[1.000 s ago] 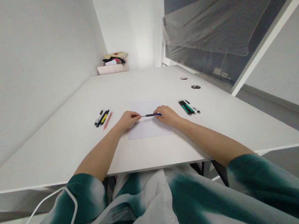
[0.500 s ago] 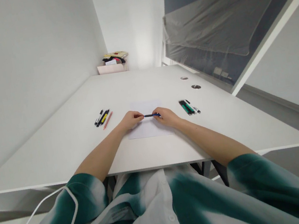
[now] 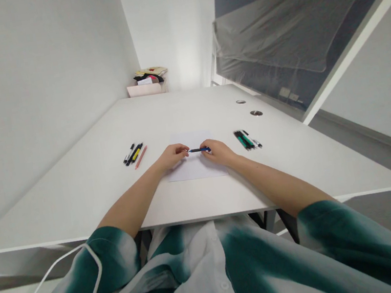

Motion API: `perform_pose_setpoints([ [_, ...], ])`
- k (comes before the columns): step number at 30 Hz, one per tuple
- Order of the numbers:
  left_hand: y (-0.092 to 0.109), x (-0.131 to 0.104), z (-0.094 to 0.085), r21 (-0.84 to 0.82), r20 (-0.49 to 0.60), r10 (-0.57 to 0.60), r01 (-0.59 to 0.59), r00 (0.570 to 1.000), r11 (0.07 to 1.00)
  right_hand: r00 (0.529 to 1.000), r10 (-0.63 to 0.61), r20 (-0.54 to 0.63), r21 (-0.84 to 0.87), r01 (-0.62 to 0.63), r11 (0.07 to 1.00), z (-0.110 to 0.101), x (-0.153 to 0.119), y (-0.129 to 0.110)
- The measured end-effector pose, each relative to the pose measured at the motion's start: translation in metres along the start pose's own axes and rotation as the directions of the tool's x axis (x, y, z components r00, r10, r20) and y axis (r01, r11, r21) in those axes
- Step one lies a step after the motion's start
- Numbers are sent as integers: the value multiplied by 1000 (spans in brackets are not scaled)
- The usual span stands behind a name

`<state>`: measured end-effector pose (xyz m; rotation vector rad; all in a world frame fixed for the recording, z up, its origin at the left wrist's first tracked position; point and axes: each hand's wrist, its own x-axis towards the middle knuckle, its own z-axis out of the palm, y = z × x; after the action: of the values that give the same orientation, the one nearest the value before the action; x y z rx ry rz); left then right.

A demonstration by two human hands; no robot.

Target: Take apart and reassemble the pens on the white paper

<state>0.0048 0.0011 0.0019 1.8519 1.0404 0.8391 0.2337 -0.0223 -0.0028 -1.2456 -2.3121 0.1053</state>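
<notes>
A white desk is stretching out before a pale wall, a sheet of paper lying near its front edge. Over the paper a blue-and-black pen is pointing sideways: the right hand is pinching its blue end, while the left hand is resting, drawn narrow, at the other — whether it is gripping, I cannot tell. Loose pens are lying leftward — green-marked pens to the right.

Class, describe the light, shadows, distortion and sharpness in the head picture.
Head view: brightest glow on the far wall; head view: soft shadow on the paper near the left hand; head view: sleeves stretched toward the corners; head view: pen too small for fine detail.
</notes>
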Motion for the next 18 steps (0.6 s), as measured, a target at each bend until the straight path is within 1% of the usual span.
perform_pose_setpoints([
  [2, -1, -1, -1, -66, -2, -1, 1, 1000, 998, 1000, 2, -7, -4, -2, 1000, 0, 0, 1],
  [4, -1, -1, -2, -94, -8, 1, -2, 1000, 996, 1000, 9, -12, -7, -9, 1000, 0, 1, 1],
  [8, -2, -1, -2, -102, -33, 8, -12, 999, 995, 999, 43, 1, -6, -43, 999, -1, 1, -1],
  [13, -3, 0, 1, -120, -37, 10, -14, 999, 993, 997, 73, 12, -15, -73, 997, -2, 2, -4],
  [18, -3, -1, 3, -94, -45, 8, -12, 999, 995, 999, 47, 21, -21, -46, 999, -1, 0, -5],
])
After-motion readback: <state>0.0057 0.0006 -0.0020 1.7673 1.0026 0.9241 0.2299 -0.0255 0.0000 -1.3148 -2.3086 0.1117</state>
